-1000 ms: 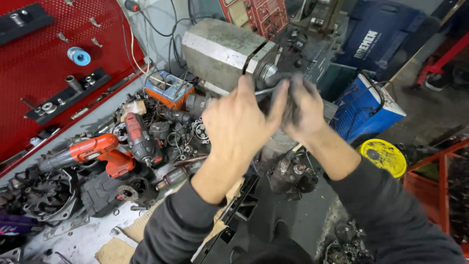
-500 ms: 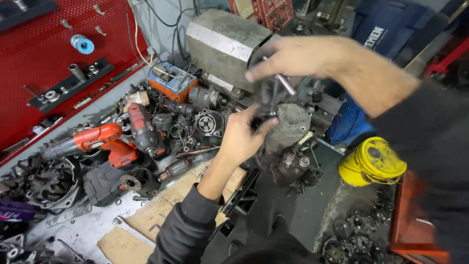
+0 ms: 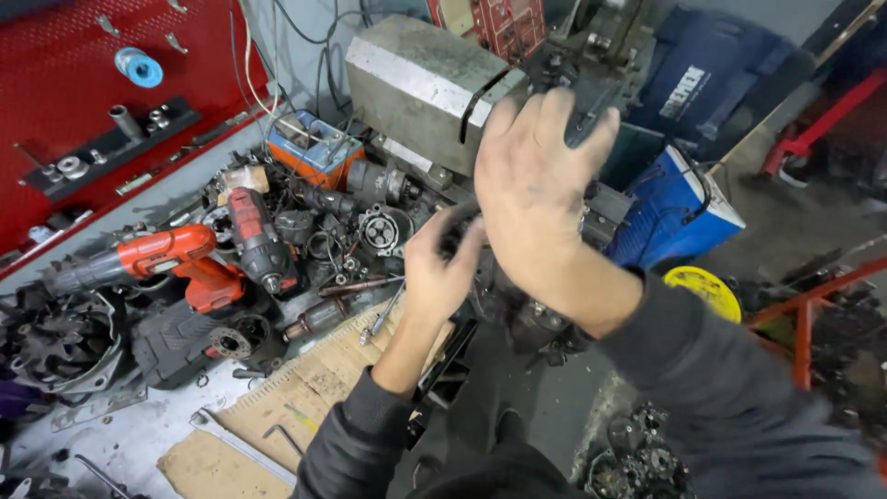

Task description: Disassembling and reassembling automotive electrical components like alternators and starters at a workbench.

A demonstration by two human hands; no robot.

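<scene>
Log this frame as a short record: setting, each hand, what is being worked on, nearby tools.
setting: cluttered workbench before a red pegboard
left hand: grip on a dark metal assembly at the bench edge
right hand: raised above the assembly, fingers spread, holding nothing visible
nearby tools: red drill, second red and black driver, wrench on cardboard
behind: grey metal block, blue case
</scene>
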